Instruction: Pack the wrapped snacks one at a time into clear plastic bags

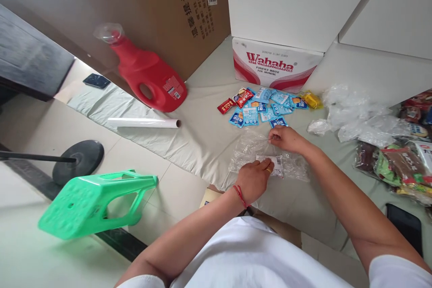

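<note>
My left hand point(255, 180) lies with its fingers stretched out over a small white printed packet point(277, 166), pressing it down. Under the packet spreads a clear plastic bag point(243, 150), crumpled on the cloth. My right hand point(285, 138) pinches the far edge of this bag between thumb and fingers. Just beyond it lies a loose pile of small blue snack packets point(250, 116), with red packets point(226, 105) at its left and a yellow packet point(311, 99) at its right.
A white Wahaba-style carton printed Wahaha point(276, 65) stands behind the pile. Crumpled clear bags point(354, 112) and bagged snacks point(400, 164) lie right, near a black phone point(405, 227). Leftward are a red jug point(151, 76), a white roll point(145, 123) and a green stool point(97, 202).
</note>
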`<state>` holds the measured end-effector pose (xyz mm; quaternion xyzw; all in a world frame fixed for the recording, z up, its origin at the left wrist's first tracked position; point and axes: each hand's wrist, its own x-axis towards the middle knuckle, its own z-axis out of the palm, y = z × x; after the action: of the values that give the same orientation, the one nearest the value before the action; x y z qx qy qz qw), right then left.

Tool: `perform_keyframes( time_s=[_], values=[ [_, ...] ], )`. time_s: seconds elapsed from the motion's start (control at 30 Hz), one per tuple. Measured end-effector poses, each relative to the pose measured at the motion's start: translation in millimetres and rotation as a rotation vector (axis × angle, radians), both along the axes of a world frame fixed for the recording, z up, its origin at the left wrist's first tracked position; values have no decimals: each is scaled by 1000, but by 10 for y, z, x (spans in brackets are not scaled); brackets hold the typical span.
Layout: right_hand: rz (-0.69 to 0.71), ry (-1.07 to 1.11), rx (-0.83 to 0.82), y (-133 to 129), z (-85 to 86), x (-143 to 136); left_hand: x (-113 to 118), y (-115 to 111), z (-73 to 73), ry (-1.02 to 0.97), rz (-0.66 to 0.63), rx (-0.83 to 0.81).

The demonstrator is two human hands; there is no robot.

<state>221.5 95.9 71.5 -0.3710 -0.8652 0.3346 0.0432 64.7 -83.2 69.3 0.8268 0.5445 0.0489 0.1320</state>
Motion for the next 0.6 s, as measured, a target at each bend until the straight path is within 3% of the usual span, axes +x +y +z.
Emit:
perform_keyframes(
  time_s=[0.13,0.23,0.4,0.53,0.6],
  values=[
    [80,67,72,-280,241,84,18,-28,10,6,10,18],
    [109,75,127,-658,299,140,52,-58,-19,-6,98,51],
    [44,220,84,-1181,51,229,-13,-131,-179,-130,158,74],
    [9,302,66,-1347,-162,288,-236,-244,-304,-521,164,159],
    [4,279,83,-1391,-226,309,-384,-256,-313,-707,267,193]
  ],
)
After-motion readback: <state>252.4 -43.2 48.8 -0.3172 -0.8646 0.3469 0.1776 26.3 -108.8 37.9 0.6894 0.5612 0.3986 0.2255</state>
